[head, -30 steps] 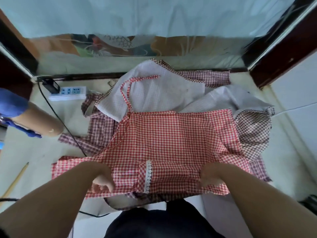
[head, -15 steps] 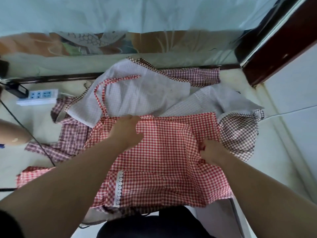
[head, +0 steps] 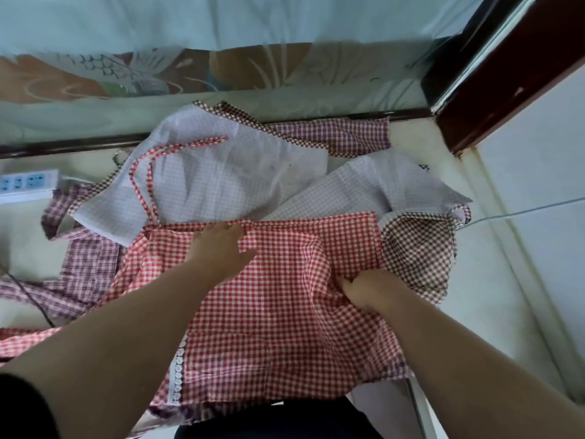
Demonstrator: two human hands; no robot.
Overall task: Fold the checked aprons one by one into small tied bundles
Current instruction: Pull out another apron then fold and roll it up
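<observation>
Left grip (head: 221,251) lies flat, fingers straight, pressing the red checked apron (head: 278,312) near its top hem; right grip (head: 370,289) pinches a fold of it. Other aprons (head: 221,172) lie beyond both.

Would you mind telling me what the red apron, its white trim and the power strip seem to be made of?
Red apron: thin woven fabric, likely cotton, matte; it creases softly. Trim: lace, by its openwork scallops. Power strip: smooth white plastic, apparently hard.

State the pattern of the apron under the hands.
Red-and-white check; the apron shows best in head view.
</observation>
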